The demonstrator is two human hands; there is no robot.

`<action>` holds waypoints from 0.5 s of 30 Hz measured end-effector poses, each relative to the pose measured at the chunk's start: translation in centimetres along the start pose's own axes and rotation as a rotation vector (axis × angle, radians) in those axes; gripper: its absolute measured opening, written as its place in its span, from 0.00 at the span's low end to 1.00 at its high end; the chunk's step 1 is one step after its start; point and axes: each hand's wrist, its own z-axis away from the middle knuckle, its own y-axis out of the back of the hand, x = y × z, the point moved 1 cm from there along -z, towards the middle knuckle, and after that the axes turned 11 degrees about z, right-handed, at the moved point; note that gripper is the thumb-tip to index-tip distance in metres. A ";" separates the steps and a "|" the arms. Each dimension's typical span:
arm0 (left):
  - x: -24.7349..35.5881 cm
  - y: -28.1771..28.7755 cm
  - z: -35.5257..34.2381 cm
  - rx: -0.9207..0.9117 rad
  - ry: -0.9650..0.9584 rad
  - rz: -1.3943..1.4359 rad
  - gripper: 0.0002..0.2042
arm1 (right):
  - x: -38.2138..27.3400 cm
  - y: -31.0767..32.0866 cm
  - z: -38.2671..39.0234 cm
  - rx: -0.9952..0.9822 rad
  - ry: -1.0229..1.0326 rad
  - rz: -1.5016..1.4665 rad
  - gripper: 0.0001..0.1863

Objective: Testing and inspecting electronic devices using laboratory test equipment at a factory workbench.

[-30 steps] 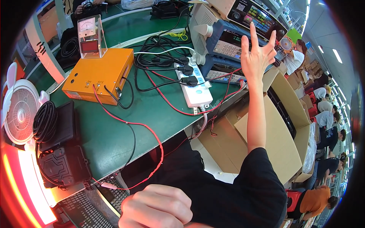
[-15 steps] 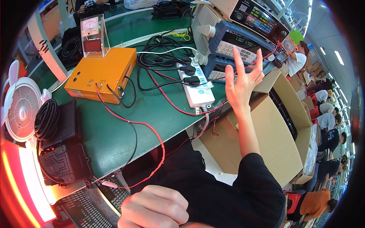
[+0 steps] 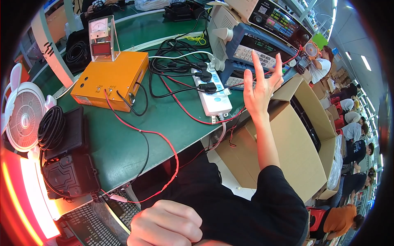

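My right hand (image 3: pixel 262 92) is raised with fingers spread, in front of the blue bench instrument (image 3: pixel 255 50). Its index fingertip overlaps the keypad; whether it touches I cannot tell. Above that instrument sits a power supply with a lit colour screen (image 3: pixel 279 22). Close to the camera at the lower edge, my left hand (image 3: pixel 166 223) is curled into a fist, its inner side hidden. A white power strip (image 3: pixel 211 94) with black plugs lies left of my right hand. Red and black leads run from an orange metal box (image 3: pixel 111 80), topped by a clear stand with a meter (image 3: pixel 100 39).
A white fan (image 3: pixel 24 117) stands at the left, beside a black case (image 3: pixel 72 174) with a coiled cable (image 3: pixel 51 128). Tangled black cables (image 3: pixel 176 57) lie on the green table (image 3: pixel 115 151). Right of it is an open cardboard box (image 3: pixel 283 143). Several people sit farther right.
The readings on the power supply's screen have changed. Both hands keep almost the same place and pose, and the view has shifted very slightly.
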 end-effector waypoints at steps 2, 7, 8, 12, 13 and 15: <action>0.2 -0.1 0.0 0.009 0.017 -0.008 0.06 | -0.2 0.0 0.1 -0.024 -0.006 -0.038 0.22; 1.1 2.0 1.9 -0.070 0.116 -0.053 0.11 | -2.0 0.7 1.7 -0.043 0.042 -0.325 0.23; 0.8 2.2 2.5 0.019 0.108 -0.103 0.11 | -2.5 1.1 2.3 -0.052 0.081 -0.381 0.22; 3.5 3.1 5.9 0.167 0.100 -0.612 0.07 | -7.2 2.5 3.9 -0.250 0.454 -0.734 0.20; 4.5 3.2 7.2 0.217 0.070 -0.792 0.09 | -8.6 3.0 4.1 -0.309 0.508 -0.828 0.20; 6.3 4.3 9.7 0.274 0.064 -1.190 0.09 | -10.7 2.9 4.8 -0.387 0.600 -0.939 0.19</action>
